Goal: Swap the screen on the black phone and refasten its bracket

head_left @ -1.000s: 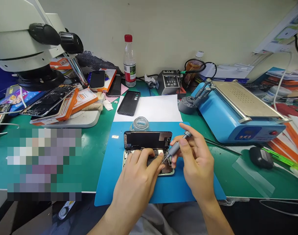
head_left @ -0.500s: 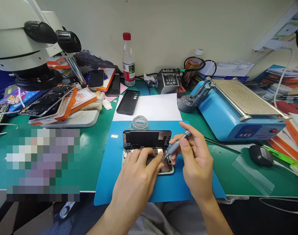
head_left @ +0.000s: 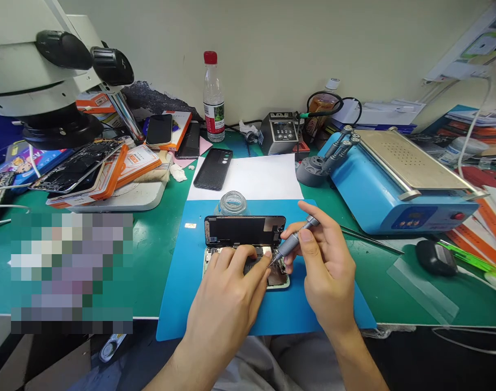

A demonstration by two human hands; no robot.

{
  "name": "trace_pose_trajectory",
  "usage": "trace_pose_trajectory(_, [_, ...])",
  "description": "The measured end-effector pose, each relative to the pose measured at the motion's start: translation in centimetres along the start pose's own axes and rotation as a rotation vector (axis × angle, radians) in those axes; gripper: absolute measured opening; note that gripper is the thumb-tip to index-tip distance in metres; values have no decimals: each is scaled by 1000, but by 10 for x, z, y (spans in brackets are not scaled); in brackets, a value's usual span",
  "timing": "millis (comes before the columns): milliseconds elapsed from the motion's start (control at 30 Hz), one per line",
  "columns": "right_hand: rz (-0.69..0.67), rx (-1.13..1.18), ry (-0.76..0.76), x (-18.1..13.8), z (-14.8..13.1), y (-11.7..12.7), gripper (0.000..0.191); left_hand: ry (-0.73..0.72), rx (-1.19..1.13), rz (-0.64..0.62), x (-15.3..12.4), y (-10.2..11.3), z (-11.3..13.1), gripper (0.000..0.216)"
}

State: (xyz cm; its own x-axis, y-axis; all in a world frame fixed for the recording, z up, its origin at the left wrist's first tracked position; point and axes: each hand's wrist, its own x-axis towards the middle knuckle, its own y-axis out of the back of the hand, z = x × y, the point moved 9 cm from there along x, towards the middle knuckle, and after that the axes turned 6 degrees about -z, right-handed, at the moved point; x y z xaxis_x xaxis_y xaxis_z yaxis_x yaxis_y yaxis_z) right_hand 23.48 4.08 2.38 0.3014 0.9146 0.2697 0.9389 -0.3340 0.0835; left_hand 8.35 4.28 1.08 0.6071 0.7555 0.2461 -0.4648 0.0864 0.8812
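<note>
An opened phone (head_left: 278, 278) lies on a blue work mat (head_left: 182, 277), its dark screen panel (head_left: 244, 229) propped upright behind it. My left hand (head_left: 227, 301) rests on the phone's body with fingers spread flat, holding it down. My right hand (head_left: 325, 271) pinches a grey precision screwdriver (head_left: 292, 243) whose tip touches the phone's insides near my left fingertips. The hands hide most of the phone's interior.
A small glass jar (head_left: 232, 203) and white paper (head_left: 251, 176) with a black phone (head_left: 213, 169) lie behind the mat. A blue heating machine (head_left: 390, 184) stands right, a microscope (head_left: 39, 70) left, a water bottle (head_left: 213, 100) at the wall. Tweezers (head_left: 370, 241) lie right.
Both hands keep their hold on the phone and screwdriver. The view has shifted slightly, so everything sits a little higher in the frame.
</note>
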Motion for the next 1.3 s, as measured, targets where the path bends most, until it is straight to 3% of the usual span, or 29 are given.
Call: trace_pose_trajectory(1300, [-9,-9,-6,-1,1,0,34,-2,16,-2,-2,-1,-1,33])
